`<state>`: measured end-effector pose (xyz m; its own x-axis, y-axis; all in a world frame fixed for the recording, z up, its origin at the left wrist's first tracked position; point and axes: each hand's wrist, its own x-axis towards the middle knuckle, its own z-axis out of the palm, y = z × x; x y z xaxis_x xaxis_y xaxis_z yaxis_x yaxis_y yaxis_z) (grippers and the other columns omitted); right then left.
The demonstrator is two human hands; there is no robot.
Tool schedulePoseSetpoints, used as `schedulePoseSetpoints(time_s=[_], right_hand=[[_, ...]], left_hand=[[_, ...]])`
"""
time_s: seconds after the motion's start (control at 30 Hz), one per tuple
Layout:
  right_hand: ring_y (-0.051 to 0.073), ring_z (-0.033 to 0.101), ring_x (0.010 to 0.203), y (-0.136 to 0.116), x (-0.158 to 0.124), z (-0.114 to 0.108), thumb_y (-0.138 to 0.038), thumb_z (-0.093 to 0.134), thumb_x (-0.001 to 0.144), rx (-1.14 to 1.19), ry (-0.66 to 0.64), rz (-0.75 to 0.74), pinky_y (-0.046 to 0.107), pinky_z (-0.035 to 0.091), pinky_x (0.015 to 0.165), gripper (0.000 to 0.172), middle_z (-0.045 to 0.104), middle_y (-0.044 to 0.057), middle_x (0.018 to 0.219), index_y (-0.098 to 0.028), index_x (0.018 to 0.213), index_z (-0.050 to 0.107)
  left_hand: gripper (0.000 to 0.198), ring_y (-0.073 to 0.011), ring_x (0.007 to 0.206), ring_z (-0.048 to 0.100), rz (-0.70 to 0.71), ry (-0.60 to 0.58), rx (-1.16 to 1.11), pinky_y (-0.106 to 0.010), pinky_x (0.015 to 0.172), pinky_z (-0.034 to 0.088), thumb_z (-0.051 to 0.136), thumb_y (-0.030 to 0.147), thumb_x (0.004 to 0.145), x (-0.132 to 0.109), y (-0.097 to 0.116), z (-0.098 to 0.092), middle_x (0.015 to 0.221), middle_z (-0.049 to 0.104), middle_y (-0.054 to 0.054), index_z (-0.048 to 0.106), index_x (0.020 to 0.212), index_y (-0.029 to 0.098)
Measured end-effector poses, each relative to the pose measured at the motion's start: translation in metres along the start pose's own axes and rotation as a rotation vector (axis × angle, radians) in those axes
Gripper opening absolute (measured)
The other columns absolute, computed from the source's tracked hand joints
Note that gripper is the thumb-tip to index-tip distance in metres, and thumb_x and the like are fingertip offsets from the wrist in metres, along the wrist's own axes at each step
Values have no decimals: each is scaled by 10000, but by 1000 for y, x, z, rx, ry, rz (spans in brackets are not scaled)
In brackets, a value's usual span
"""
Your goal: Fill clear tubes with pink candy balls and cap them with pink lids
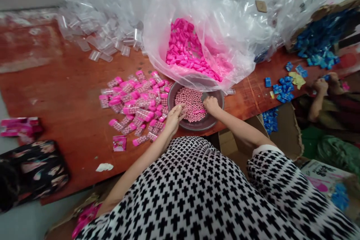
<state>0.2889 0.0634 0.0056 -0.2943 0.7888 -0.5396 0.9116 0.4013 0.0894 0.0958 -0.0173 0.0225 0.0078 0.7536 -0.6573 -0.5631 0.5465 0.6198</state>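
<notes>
Pink beads in a bowl

In the head view, I see the bowl on the bench. The left hand and right hand are apart over it; I can't tell if either grips anything. Bead-filled tubes lie left. A bag of pink bits blurs its back edge.

tubes: on table, left of bowl | beads: in bowl | bag: behind bowl

Pink, blue, black, white

Runs reddish brown along the table, hot pink through the caps, dusty pink over the beads, grey round the bowl, bright blue across the packets. Repeats black crosses on white over the shirt.
</notes>
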Motion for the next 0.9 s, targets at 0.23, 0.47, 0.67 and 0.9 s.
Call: schedulePoseSetpoints(time_s=[0.23,0.47,0.67,0.9], right_hand=[[288,571,986,-51,26,11,-74,284,889,73,15,-279,388,448,780,359,585,264,1074,0,1068,587],[192,601,1004,-58,22,18,-240,516,826,703,104,-382,336,467,901,457,595,122,1188,-121,1264,468],[177,583,1094,-54,-9,12,-399,654,713,1513,67,-390,337,456,972,589,608,55,1194,-197,1244,497],[209,536,1157,-51,-24,-4,-404,656,740,1349,243,-328,380,382,1032,469,602,52,1226,-209,1164,605]], left_hand=[[350,-153,906,634,88,23,-15,-298,809,499,655,436,739,-1,10,-22,1072,659,-104,652,961,165],[350,-195,990,616,250,94,167,-368,886,486,681,372,711,5,1,-32,1143,638,-74,647,1017,206],[336,-240,1139,552,334,-16,411,-406,1061,338,695,278,700,12,-5,-23,1164,648,-46,679,1030,216],[364,-231,1020,609,366,-30,342,-385,970,424,729,253,652,13,1,-6,1062,688,-45,686,1010,206]])
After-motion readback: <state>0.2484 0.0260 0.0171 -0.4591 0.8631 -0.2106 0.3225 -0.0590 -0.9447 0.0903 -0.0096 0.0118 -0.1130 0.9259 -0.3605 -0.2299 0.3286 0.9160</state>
